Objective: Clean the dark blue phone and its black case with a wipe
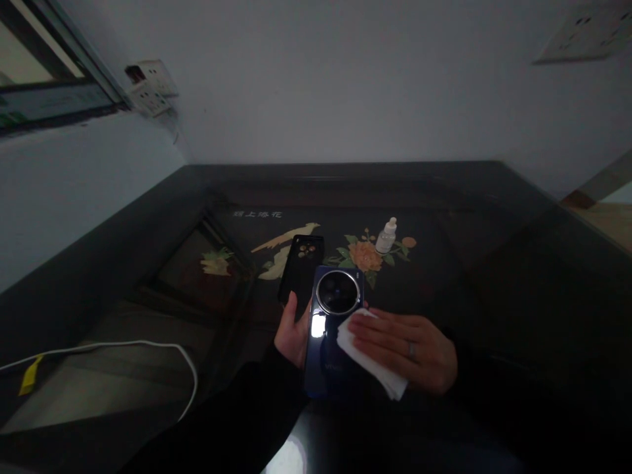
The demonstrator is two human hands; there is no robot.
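Note:
A dark blue smartphone (326, 355) is held up over the table, its back with a big round camera ring facing me. My left hand (292, 334) grips it from the left edge, partly hidden behind it. In my right hand (415, 349) is a folded white cloth or tissue (378, 368), pressed flat against the phone's back just below the camera ring. A ring shows on one finger of that hand. Behind the phone, a black phone case (299, 266) with camera cutouts lies on the table. Farther right stands a small clear dropper bottle (386, 237) with a white cap.
The dark glossy table (444, 191) bears printed flowers and characters and meets a pale wall (345, 85). A white cable (123, 343) with a yellow tag (30, 376) runs along the left. Wall sockets (157, 78) sit at upper left, another socket plate (582, 33) at upper right.

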